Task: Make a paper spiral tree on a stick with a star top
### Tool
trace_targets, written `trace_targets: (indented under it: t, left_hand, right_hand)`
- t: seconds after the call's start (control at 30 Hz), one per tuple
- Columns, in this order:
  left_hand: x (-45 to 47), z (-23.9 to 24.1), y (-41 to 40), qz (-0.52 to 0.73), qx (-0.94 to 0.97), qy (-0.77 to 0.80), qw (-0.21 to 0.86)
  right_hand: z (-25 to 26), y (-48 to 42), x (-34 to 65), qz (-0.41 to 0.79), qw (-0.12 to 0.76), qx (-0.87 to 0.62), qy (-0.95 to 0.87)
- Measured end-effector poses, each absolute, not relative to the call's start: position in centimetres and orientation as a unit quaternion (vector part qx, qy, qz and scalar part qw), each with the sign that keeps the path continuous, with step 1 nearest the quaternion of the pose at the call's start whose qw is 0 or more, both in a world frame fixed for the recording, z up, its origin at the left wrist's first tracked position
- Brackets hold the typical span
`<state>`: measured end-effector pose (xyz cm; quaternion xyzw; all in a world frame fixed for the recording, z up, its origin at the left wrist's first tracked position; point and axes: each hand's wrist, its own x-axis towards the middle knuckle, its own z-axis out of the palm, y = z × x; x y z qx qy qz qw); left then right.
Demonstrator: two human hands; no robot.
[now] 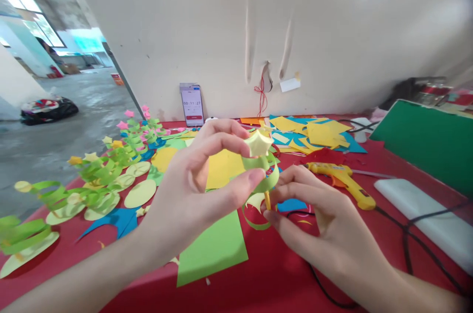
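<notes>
Between my two hands stands a small upright paper tree, made of a pale yellow paper star (pixel 259 143) over a curled green paper strip (pixel 269 182) and a thin yellow stem (pixel 267 199). My left hand (pixel 203 180) is closed around its upper left side, thumb against the green curl and fingertips beside the star. Lower down, my right hand (pixel 325 219) pinches the yellow stem between thumb and fingers. The strip's lower loop hangs below, near my right fingertips. Under the hands lies a green paper sheet (pixel 214 249) on the red tablecloth (pixel 148 288).
Several similar paper trees (pixel 111 175) on pale oval bases line the left edge. A yellow hot glue gun (pixel 343 180) lies at right, its cord beside a white block (pixel 424 219). Yellow paper scraps (pixel 325 133) cover the back. A phone (pixel 192 105) leans against the white board (pixel 166 47).
</notes>
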<state>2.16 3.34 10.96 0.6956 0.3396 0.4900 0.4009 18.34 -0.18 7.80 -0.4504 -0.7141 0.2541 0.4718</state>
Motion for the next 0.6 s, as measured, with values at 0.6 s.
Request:
trace_targets:
  t: [0.6]
  left_hand:
    - [2.20, 11.04, 3.86, 0.476, 0.765, 0.350, 0.255]
  right_hand:
    - [8.05, -0.17, 18.84, 0.217, 0.459, -0.460, -0.729]
